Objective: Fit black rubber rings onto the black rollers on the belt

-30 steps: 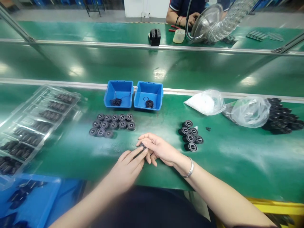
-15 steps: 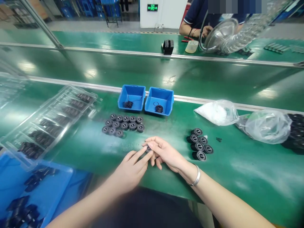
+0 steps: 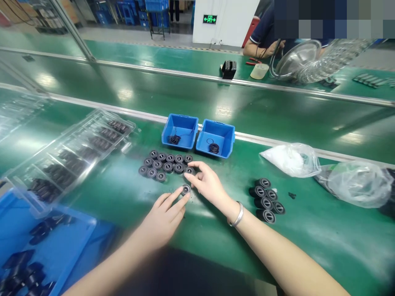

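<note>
Two hands low over green table (image 3: 123,197): left hand (image 3: 163,216) fingertips resting on small black ring part (image 3: 185,189), seemingly pinning rather than gripping it. Right hand (image 3: 208,185) loosely spread, fingertips at cluster of black parts (image 3: 165,164), grasping nothing visible.

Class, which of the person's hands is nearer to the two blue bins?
Right. The right hand reaches just before the blue bins, at the black rings; the left hand lies farther back.

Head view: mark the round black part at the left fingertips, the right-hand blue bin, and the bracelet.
Round black part (image 3: 185,189): head view, on its top face, beside the left fingertips.
Right-hand blue bin (image 3: 222,132): head view, on its bare inner back wall.
Bracelet (image 3: 237,215): head view, on the metal band at the right wrist.
</note>
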Action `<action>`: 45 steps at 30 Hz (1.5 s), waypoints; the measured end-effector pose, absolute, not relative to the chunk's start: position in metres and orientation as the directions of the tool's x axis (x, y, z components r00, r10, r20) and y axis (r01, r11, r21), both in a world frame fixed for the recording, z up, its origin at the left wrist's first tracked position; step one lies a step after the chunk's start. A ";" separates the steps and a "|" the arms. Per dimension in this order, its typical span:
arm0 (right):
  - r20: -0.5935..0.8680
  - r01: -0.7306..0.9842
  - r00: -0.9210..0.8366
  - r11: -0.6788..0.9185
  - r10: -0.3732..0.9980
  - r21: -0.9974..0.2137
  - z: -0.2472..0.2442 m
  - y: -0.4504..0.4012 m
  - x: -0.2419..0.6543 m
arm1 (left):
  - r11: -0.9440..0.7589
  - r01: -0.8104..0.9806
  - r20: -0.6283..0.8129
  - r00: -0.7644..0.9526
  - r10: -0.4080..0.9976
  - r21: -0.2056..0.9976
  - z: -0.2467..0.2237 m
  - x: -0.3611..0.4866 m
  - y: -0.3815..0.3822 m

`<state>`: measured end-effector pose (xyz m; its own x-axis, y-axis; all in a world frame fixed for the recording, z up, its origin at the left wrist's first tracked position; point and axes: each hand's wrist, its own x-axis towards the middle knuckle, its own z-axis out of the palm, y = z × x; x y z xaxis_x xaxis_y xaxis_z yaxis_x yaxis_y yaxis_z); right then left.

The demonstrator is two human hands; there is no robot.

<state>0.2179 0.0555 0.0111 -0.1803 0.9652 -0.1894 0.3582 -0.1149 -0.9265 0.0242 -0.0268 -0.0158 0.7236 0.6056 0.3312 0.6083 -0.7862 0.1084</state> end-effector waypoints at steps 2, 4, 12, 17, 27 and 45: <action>-0.213 0.345 -0.185 -0.140 0.959 -0.928 0.008 0.059 0.214 | -0.782 0.611 0.325 0.720 0.613 0.123 -0.018 0.024 -0.028; -0.249 0.298 -0.189 -0.187 0.950 -0.936 0.004 0.061 0.213 | -0.778 0.611 0.309 0.719 0.622 0.144 -0.020 0.024 -0.028; -0.309 0.142 -0.296 -0.278 0.904 -0.950 -0.003 0.062 0.219 | -0.778 0.602 0.323 0.711 0.625 0.179 -0.020 0.023 -0.027; -0.361 0.071 -0.296 -0.356 0.884 -0.932 0.002 0.064 0.220 | -0.771 0.606 0.349 0.691 0.633 0.199 -0.023 0.022 -0.027; -0.312 -0.172 -0.340 -0.385 0.887 -0.907 0.002 0.064 0.228 | -0.754 0.615 0.329 0.680 0.656 0.232 -0.022 0.023 -0.026; -0.296 0.026 -0.352 -0.306 0.888 -0.952 -0.008 0.062 0.230 | -0.728 0.651 0.337 0.651 0.680 0.213 -0.021 0.021 -0.023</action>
